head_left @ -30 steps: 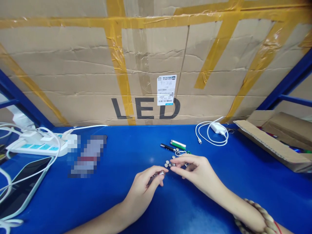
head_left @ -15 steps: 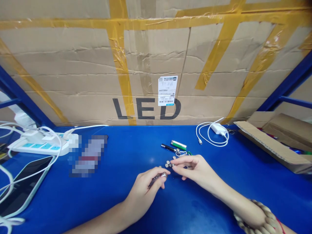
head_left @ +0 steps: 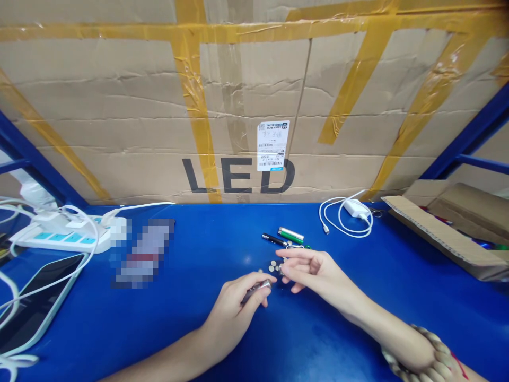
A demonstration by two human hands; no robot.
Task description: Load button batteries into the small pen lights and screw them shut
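My left hand is closed around a small metal tube; its silvery end shows between thumb and forefinger, and the rest is hidden in the palm. To the right, the thumb and fingers of my right hand pinch a small silvery button cell, partly covered by the fingertips. The two hands are close together but apart. Just beyond them several loose button cells lie on the blue table. Behind these are a black pen-like tube and a green-and-silver tube.
A large taped cardboard box stands along the back. On the left are a white power strip, cables, a phone and a blurred-out flat item. A white charger with cable and an open carton sit at right.
My right hand's forefinger has lifted and its other fingers have spread slightly, while the thumb stays by the button cell. The left hand keeps its hold on the metal tube, nearly still.
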